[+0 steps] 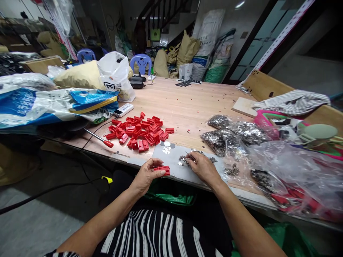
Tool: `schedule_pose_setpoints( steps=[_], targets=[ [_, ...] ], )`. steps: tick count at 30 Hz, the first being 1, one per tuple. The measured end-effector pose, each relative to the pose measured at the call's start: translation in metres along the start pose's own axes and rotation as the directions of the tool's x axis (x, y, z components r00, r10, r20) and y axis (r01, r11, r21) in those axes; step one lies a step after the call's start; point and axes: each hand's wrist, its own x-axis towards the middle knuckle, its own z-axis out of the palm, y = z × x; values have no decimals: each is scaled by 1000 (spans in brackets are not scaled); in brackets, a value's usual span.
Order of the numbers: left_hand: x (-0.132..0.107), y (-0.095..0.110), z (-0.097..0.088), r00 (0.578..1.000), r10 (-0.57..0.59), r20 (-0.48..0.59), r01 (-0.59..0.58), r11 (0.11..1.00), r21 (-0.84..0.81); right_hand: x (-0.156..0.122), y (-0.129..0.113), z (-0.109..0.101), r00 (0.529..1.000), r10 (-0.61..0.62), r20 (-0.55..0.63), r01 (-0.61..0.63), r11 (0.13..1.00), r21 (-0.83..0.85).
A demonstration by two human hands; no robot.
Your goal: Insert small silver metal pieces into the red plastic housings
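Note:
My left hand pinches a small red plastic piece at the near edge of the wooden table. My right hand rests on a grey mat, fingers closed round a thin metal tool, beside a little heap of small metal parts. A pile of several red plastic pieces lies just beyond my left hand.
Clear bags of metal parts sit to the right, with a bigger plastic bag of red pieces. A red-handled screwdriver, a white remote, blue and white sacks and a pink basket surround the work spot.

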Motion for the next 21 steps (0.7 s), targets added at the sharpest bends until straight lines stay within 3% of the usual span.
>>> schedule_pose_setpoints(
  steps=[6,10,13,16,21],
  targets=[
    [1,-6,-1,999,34,-4,-33,985,172,-9,-1,12,998,-66,13,67,992,-105],
    [-1,-7,0,976,217,16,-205,890,407,-10,-5,20,995,-98,-15,95,985,-147],
    [-5,-7,1,881,462,107,-413,638,650,-13,-8,18,993,-102,-58,102,995,3],
    [-8,-7,1,767,600,227,-529,392,752,-19,-16,13,994,-105,-41,112,960,256],
    [-9,-9,2,661,659,359,-613,198,764,-33,-33,10,994,-86,-69,109,866,488]
  ],
)
